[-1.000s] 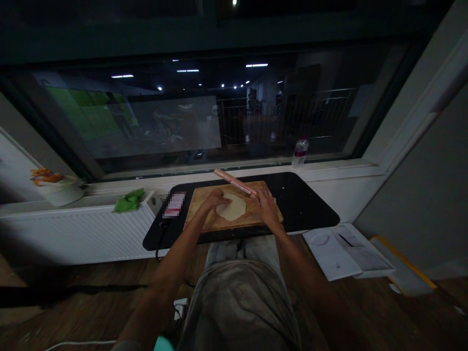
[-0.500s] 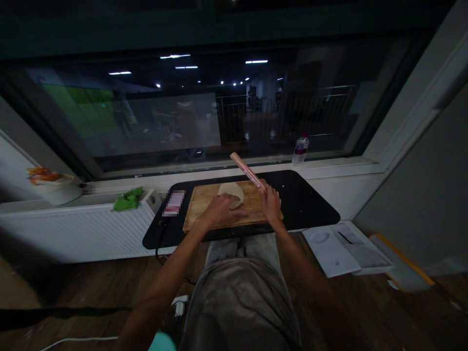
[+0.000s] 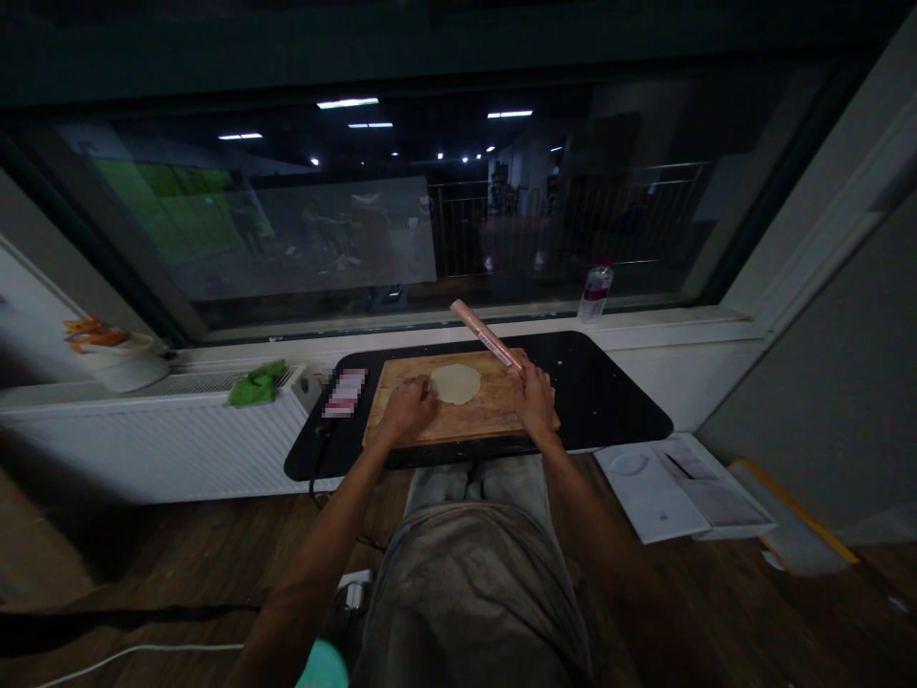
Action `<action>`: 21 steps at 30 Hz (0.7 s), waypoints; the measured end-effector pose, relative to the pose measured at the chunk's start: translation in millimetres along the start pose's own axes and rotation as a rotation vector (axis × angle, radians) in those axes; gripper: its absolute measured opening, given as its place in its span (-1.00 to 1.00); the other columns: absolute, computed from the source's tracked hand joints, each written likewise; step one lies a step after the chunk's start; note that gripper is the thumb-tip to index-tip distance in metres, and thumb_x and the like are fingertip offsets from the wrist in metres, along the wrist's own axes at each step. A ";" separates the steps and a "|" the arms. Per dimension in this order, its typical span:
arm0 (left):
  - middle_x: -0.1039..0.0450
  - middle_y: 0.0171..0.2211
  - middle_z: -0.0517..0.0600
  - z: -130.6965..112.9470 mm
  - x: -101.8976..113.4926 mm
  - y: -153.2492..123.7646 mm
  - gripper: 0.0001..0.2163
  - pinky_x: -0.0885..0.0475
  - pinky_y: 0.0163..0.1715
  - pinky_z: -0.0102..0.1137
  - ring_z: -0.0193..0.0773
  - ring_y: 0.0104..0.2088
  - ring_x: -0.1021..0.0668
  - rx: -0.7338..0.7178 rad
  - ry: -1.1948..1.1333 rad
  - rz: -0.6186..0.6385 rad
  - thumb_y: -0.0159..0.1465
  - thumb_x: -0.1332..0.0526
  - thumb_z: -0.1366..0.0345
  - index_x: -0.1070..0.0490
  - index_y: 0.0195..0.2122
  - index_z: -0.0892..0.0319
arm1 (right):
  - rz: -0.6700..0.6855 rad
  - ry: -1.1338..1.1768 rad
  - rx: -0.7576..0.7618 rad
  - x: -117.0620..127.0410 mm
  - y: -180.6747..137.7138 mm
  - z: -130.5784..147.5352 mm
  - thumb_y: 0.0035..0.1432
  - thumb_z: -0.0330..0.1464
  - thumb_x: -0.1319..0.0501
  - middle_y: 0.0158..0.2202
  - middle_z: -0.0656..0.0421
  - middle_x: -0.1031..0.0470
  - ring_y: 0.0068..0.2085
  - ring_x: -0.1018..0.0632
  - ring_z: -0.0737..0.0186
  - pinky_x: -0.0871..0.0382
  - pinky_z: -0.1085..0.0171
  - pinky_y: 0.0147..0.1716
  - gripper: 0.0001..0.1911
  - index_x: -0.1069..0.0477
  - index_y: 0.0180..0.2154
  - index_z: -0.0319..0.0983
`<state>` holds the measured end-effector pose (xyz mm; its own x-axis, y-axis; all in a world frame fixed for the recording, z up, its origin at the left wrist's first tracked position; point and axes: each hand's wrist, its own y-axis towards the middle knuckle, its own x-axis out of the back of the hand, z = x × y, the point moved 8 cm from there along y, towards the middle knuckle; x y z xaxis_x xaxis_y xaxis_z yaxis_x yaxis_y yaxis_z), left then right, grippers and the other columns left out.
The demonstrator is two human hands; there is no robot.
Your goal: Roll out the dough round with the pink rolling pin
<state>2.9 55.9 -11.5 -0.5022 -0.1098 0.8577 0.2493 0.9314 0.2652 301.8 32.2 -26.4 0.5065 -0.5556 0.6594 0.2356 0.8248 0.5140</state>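
Note:
A thin, round, pale sheet of dough (image 3: 457, 384) lies flat on a wooden cutting board (image 3: 494, 413). At its left edge is my left hand (image 3: 410, 407), its fingers curled and closed on the rim of the dough. My right hand (image 3: 534, 397) grips the near end of a wooden rolling pin (image 3: 487, 336) with a printed label. The pin slants up and away to the left, held above the board's right half, apart from the dough.
The board rests on a small black table (image 3: 608, 392). Near its left end lies a blurred-out pink and white item (image 3: 345, 393). A bottle (image 3: 596, 290) stands on the sill; a green cloth (image 3: 258, 382) and a white bowl (image 3: 121, 361) sit on the radiator. White boxes (image 3: 680, 487) lie at right.
My left hand has moved left from on top of the dough to its left edge, uncovering the flat round. The right hand still holds the rolling pin in nearly the same place.

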 end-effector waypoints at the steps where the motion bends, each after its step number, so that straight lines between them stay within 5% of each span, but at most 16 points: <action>1: -0.69 -0.12 0.17 1.4 -3.3 3.3 -0.78 -0.51 -0.02 -0.26 -0.08 -0.10 -0.67 0.028 -0.016 0.009 0.51 -0.21 0.18 -0.59 -0.04 0.18 | -0.005 0.008 0.004 -0.4 0.2 -0.6 0.63 -0.13 0.02 0.22 -0.08 -0.58 0.23 -0.49 -0.20 -0.43 -0.10 0.20 -0.46 -0.40 0.45 -0.09; 7: -0.68 0.04 0.20 1.1 -19.0 41.5 -0.54 -0.53 0.00 -0.27 -0.05 -0.02 -0.68 0.108 -0.121 0.018 0.37 -0.44 0.05 -0.51 0.17 0.22 | 0.001 -0.023 -0.003 -2.4 1.0 -3.3 0.64 -0.12 0.03 0.22 -0.09 -0.59 0.22 -0.50 -0.19 -0.45 -0.08 0.17 -0.44 -0.38 0.46 -0.12; 13: -0.69 0.06 0.23 -0.1 -17.2 74.0 -0.43 -0.55 0.09 -0.24 0.13 0.17 -0.67 0.132 -0.107 0.057 0.03 -0.66 0.16 -0.56 0.03 0.18 | -0.017 -0.045 0.005 -1.9 0.1 -2.8 0.64 -0.14 0.04 0.18 -0.10 -0.61 0.18 -0.51 -0.19 -0.46 -0.08 0.15 -0.44 -0.40 0.45 -0.14; 21: -0.59 -0.43 -0.05 10.2 -19.7 79.0 -0.69 -0.49 -0.37 -0.39 -0.16 -0.34 -0.63 0.186 -0.374 0.132 0.01 -0.60 0.23 -0.52 -0.36 0.19 | -0.028 -0.016 -0.002 -1.4 -0.9 -1.9 0.64 -0.13 0.03 0.17 -0.07 -0.61 0.18 -0.51 -0.17 -0.45 -0.04 0.13 -0.46 -0.41 0.44 -0.11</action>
<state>24.1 135.2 -11.9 -0.7497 0.1153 0.6517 0.1952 0.9794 0.0513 302.5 32.5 -28.8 0.4863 -0.5798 0.6537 0.2507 0.8092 0.5313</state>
